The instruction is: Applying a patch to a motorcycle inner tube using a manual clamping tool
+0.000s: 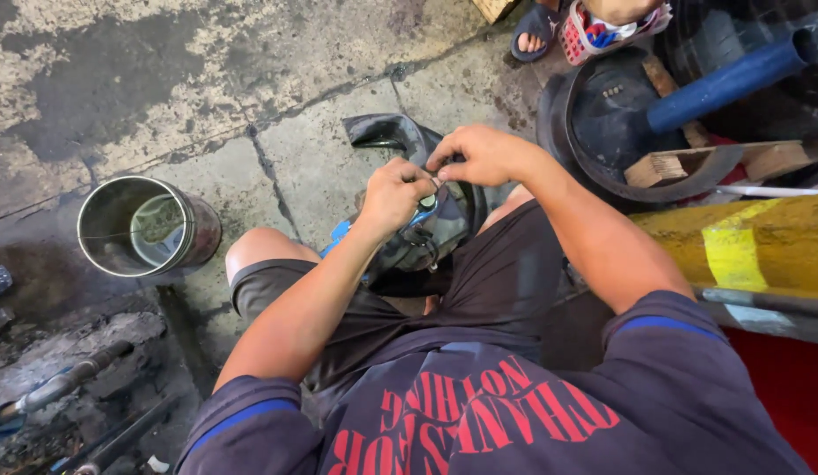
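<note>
I sit low with my knees apart over a stained concrete floor. My left hand (393, 192) and my right hand (479, 153) meet above a black rubber inner tube (393, 132) that lies folded between my legs. Both hands pinch a small part at the tube, fingertips touching; the part itself is too small to make out. A blue tool or clamp (339, 232) shows just under my left wrist, partly hidden by my arm.
A round metal can (145, 227) holding water stands at the left. A black tyre (602, 132) with wood blocks and a blue pipe (734, 79) lies at the right, beside a yellow beam (743, 246). Another person's sandalled foot (534, 33) is at the top. A metal hose end (62, 385) lies at lower left.
</note>
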